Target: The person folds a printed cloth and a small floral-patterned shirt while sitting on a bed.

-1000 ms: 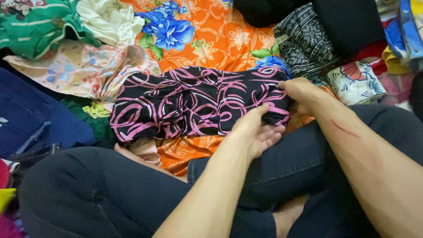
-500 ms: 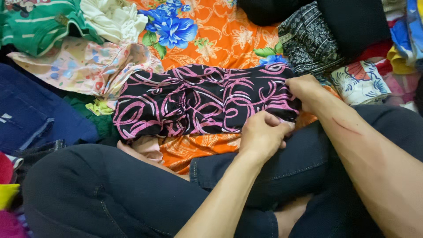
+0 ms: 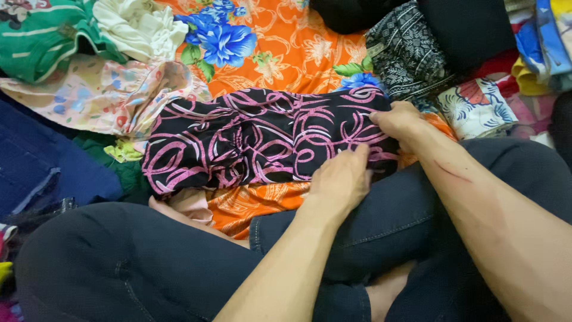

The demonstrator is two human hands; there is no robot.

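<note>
A black garment with pink swirl lines (image 3: 256,140) lies folded into a long band across an orange floral cloth (image 3: 286,53), just beyond my crossed legs in dark jeans (image 3: 137,262). My left hand (image 3: 339,179) rests palm down on the garment's near right edge, fingers together and pressing the fabric. My right hand (image 3: 400,122) pinches the garment's right end between thumb and fingers.
Clothes lie all around: a green top (image 3: 36,36), a cream piece (image 3: 137,27), a pale patterned garment (image 3: 89,95), dark blue denim (image 3: 36,161) on the left, a black-and-white patterned cloth (image 3: 411,53) and a white floral bundle (image 3: 476,107) on the right.
My left hand slid from the garment's near edge up onto its right part. My right hand kept its hold on the right end. The garment looks flatter.
</note>
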